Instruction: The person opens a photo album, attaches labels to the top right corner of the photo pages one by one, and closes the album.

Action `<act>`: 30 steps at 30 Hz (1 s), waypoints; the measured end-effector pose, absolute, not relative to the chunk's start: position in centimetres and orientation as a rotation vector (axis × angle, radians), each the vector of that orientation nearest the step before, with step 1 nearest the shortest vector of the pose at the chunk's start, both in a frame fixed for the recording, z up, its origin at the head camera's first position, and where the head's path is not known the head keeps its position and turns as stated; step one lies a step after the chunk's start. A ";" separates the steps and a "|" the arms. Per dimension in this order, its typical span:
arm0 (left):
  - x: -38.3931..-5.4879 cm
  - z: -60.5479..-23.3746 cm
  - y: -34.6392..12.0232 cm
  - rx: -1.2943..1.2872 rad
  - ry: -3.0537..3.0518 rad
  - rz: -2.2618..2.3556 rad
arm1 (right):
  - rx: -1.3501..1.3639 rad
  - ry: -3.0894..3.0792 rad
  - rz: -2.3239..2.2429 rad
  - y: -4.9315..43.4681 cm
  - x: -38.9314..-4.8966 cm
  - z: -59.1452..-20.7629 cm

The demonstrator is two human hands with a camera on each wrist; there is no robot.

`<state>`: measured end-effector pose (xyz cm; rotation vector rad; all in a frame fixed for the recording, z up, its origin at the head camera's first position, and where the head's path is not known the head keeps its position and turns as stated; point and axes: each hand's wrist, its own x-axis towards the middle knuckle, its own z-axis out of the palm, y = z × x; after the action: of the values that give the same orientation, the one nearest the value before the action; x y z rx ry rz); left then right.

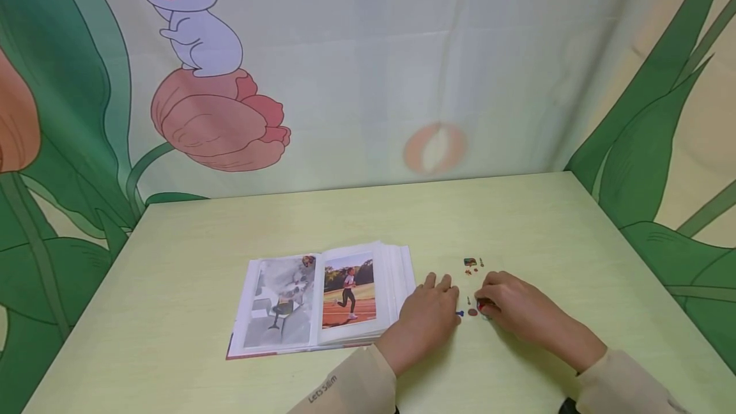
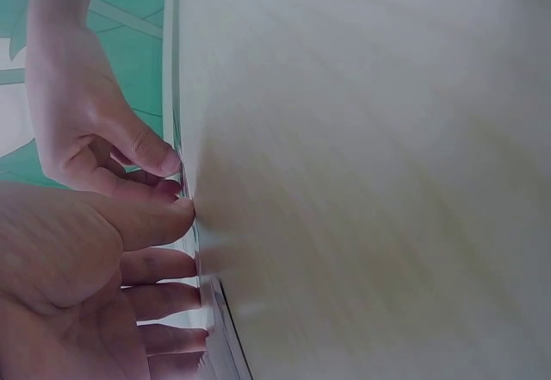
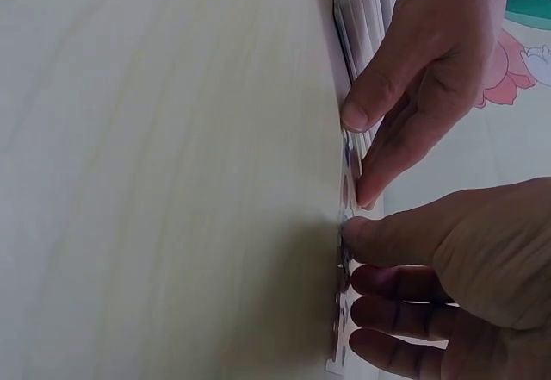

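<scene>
On the table, right of an open photo album (image 1: 349,292), lies a clear sticker sheet (image 3: 337,354) dotted with several small stickers. My left hand (image 1: 428,308) rests with extended fingers at the sheet's left side, between album and stickers; its thumb is beside a blue sticker (image 1: 460,314). My right hand (image 1: 517,304) has its fingers bent down over the sheet, thumb and forefinger pinching at a small red sticker (image 1: 482,304), partly hidden under the fingertips. Close by are a round brownish sticker (image 1: 473,312) and, farther up, a dark rectangular sticker (image 1: 470,262).
The album's left page holds a grey picture (image 1: 282,302) with a chair; its right page holds a photo of a runner (image 1: 348,289) on a track. A pale wooden table (image 1: 172,273) lies under everything. Behind it hangs a printed curtain (image 1: 356,82) with flowers and leaves.
</scene>
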<state>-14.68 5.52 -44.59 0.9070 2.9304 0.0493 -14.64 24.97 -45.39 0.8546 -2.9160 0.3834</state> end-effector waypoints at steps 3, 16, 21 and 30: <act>-14.7 -44.6 5.5 0.917 2.940 0.042 | 0.859 -2.936 0.411 25.1 -14.8 -45.4; -14.6 -44.6 5.5 0.935 2.956 0.016 | 0.903 -3.062 0.550 25.2 -16.0 -44.9; -14.6 -44.6 5.5 0.924 2.943 0.026 | 0.922 -3.058 0.544 25.3 -15.9 -44.8; -14.7 -44.6 5.6 0.923 2.949 0.041 | 0.922 -3.042 0.553 25.6 -15.9 -45.0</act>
<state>-14.67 5.55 -44.62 0.9234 2.9486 0.0412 -15.85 25.55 -45.03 0.9225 -3.0415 0.5531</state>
